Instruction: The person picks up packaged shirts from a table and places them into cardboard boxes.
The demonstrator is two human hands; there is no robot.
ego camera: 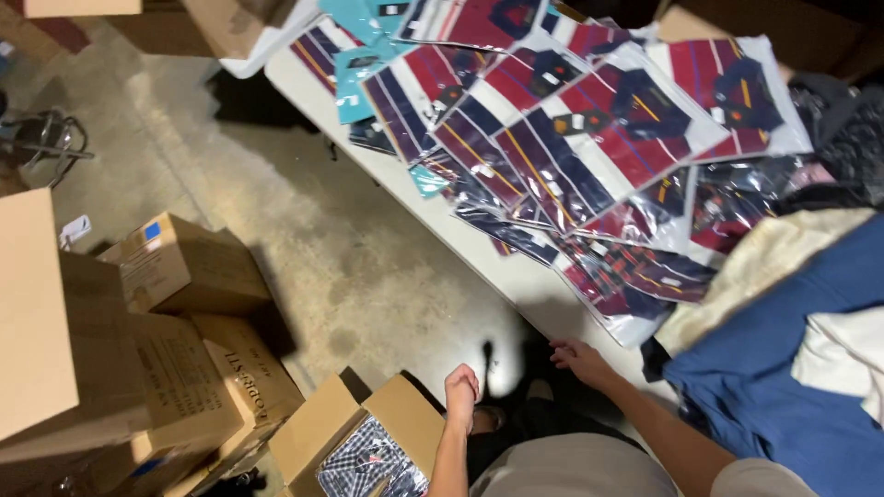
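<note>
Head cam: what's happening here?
A person stands at the edge of a white table covered with bagged striped shirts. Both hands are empty: the right hand rests near the table edge, the left hand hangs above an open cardboard box holding bagged checked garments. More closed boxes are stacked on the floor, and blue fabric lies at the table's near end.

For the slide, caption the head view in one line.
Both hands, left hand and right hand, hover between an open cardboard box and a white table of bagged striped shirts.
</note>
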